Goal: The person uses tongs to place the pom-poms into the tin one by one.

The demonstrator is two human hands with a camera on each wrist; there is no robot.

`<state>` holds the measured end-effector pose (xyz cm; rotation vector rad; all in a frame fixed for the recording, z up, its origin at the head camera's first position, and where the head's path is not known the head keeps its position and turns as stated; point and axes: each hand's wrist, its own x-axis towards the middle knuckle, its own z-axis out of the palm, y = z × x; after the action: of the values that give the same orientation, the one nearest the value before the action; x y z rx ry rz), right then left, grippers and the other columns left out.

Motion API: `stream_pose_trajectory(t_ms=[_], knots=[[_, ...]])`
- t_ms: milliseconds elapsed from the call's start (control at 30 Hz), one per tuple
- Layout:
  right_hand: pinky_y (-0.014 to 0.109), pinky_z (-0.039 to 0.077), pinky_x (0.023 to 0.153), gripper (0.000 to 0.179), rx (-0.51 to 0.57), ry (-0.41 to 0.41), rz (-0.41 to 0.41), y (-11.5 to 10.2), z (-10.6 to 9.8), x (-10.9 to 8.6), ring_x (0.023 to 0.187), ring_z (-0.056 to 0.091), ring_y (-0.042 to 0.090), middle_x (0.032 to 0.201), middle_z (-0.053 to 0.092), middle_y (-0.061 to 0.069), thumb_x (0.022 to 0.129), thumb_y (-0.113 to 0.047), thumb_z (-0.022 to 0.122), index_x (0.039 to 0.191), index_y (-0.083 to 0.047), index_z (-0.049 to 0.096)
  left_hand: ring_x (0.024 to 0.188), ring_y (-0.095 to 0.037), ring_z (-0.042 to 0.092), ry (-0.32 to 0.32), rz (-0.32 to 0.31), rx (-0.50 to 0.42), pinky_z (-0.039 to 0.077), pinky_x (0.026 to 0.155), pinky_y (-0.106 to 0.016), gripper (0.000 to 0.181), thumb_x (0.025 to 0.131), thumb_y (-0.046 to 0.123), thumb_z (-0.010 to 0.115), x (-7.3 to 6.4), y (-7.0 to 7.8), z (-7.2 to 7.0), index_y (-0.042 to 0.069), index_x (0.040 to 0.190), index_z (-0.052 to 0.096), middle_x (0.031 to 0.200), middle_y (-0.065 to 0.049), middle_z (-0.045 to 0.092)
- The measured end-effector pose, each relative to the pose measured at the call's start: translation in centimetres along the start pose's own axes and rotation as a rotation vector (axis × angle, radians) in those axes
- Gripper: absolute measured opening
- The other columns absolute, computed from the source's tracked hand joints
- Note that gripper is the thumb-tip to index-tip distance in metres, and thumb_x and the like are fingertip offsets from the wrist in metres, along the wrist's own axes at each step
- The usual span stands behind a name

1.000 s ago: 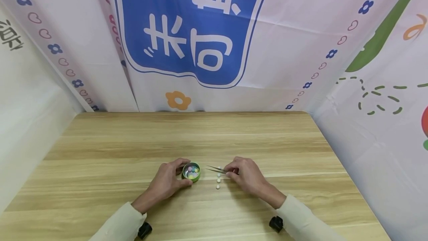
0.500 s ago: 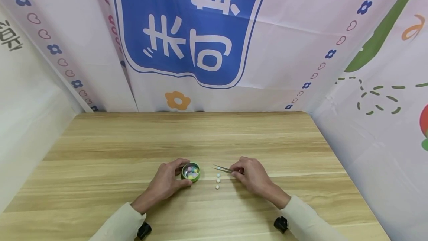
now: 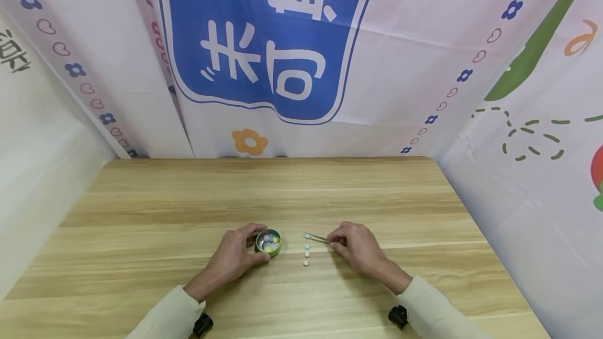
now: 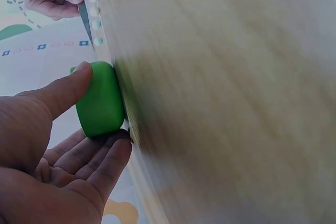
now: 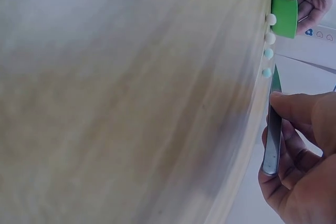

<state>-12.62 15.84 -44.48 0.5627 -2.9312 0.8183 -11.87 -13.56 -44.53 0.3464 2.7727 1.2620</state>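
Observation:
My left hand (image 3: pixel 235 252) holds a small round green tin (image 4: pixel 102 100) between thumb and fingers, upright on the table. Pink, yellow, blue and pale little balls (image 3: pixel 268 239) lie in it. Just right of the tin, several small balls (image 3: pixel 307 255) form a short row on the wood, two whitish at the near end and pale blue ones farther off. My right hand (image 3: pixel 360 250) pinches metal tweezers (image 5: pixel 272 140), their points aimed left. In the head view the parted tips stand either side of the farthest blue ball (image 3: pixel 308 236).
The wooden table (image 3: pixel 188 198) reaches to a white printed cloth (image 3: pixel 400 82) with a blue sign at the back; similar cloths hang at both sides. A black wrist device (image 3: pixel 398 316) sits under the right sleeve, and another black device (image 3: pixel 202 325) under the left.
My right hand has drawn back to the right with the tweezers, whose tips moved from near the tin to the farthest ball. The left hand and tin have stayed put.

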Motion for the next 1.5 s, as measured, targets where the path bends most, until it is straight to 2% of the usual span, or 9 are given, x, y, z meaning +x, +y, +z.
stream_pose_trajectory(t_ms=[433, 1500], knots=[[0.015, 0.042, 0.056, 0.009, -0.024, -0.016, 0.002, 0.3, 0.12, 0.0, 0.065, 0.048, 0.001, 0.075, 0.06, -0.011, 0.083, -0.009, 0.078, 0.089, -0.014, 0.079, 0.106, -0.031, 0.07, -0.002, -0.007, 0.002, 0.059, 0.09, -0.039, 0.056, 0.072, 0.012, 0.087, 0.01, 0.04, -0.06, 0.007, 0.122, 0.064, 0.119, -0.013, 0.07], [0.015, 0.043, 0.056, 0.007, 0.007, -0.033, -0.016, 0.23, 0.15, 0.06, 0.064, 0.049, 0.0, 0.075, 0.061, -0.01, 0.083, -0.007, 0.077, 0.088, -0.012, 0.079, 0.106, -0.031, 0.07, 0.0, -0.007, -0.002, 0.059, 0.09, -0.04, 0.057, 0.072, 0.012, 0.088, -0.07, 0.04, -0.07, 0.006, 0.123, 0.064, 0.119, -0.013, 0.07]])
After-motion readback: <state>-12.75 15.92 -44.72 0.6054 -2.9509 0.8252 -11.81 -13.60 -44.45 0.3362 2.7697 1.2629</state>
